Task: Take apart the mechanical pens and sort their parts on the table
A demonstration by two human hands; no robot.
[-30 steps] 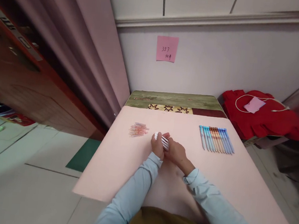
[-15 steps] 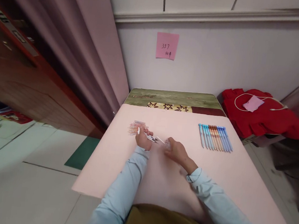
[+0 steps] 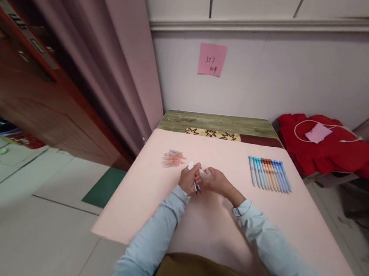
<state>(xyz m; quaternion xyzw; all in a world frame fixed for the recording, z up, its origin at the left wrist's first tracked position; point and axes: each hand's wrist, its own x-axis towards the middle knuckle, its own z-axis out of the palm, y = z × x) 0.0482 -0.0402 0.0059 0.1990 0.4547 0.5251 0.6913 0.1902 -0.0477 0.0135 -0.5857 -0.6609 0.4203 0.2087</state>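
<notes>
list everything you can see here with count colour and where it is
table cover: one, pale pink, centre
pens in a row: about a dozen, blue and orange, right side of table
small clear pieces: one heap, orange-pink, left of the hands
sticky note: one, pink, on the wall
red cloth: one, red, right of the table, with a white cord and a pink slip on it
curtain: one, mauve, left
held pens: a few, white with dark tips, between both hands
left hand: grip closed on held pens
right hand: touching the same pens
</notes>
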